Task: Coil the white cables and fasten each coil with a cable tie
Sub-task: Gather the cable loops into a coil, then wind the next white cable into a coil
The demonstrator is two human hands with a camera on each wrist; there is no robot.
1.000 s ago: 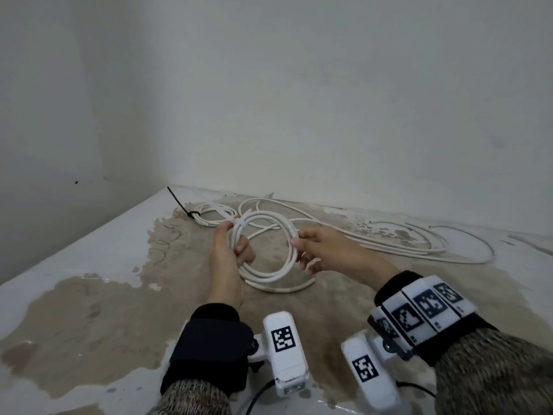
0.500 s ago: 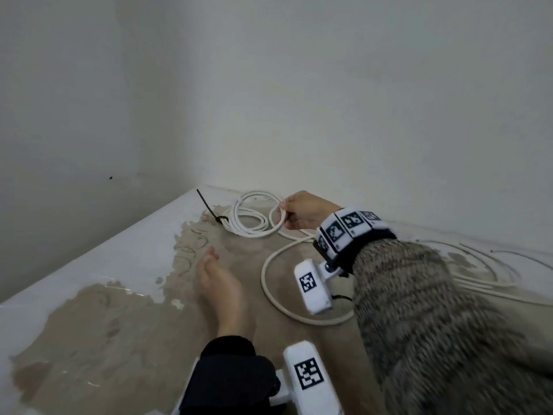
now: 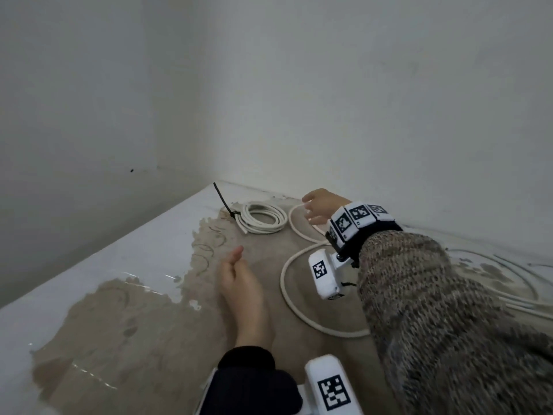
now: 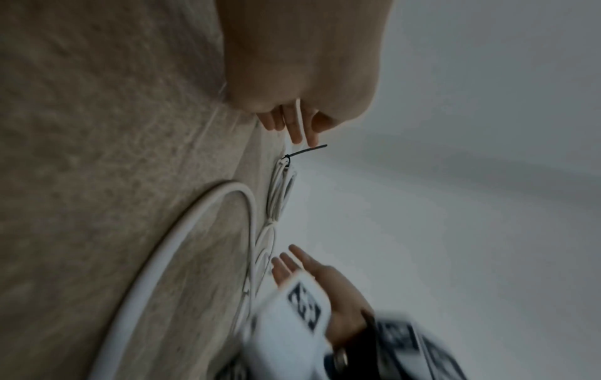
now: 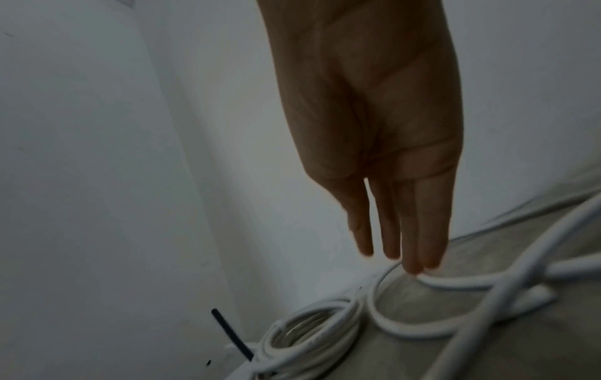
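A white coil (image 3: 260, 218) bound with a black cable tie (image 3: 223, 202) lies flat near the far corner of the table. My right hand (image 3: 317, 205) hovers just right of it with fingers straight and holds nothing. Its fingertips (image 5: 413, 264) hang close above a loop of loose white cable (image 5: 455, 285), with the tied coil (image 5: 312, 331) below and to the left. My left hand (image 3: 239, 277) rests open on the worn brown patch, nearer to me. A loose cable loop (image 3: 284, 283) curls between my two arms.
More loose white cable (image 3: 508, 298) trails off to the right along the back wall. Two white walls meet in the corner just behind the coil. The table surface (image 3: 134, 259) is white at the left, with a bare brown patch in the middle.
One second ago both hands held the coil. My right hand carried it to the far corner, set it down and let go. My left hand dropped to the table.
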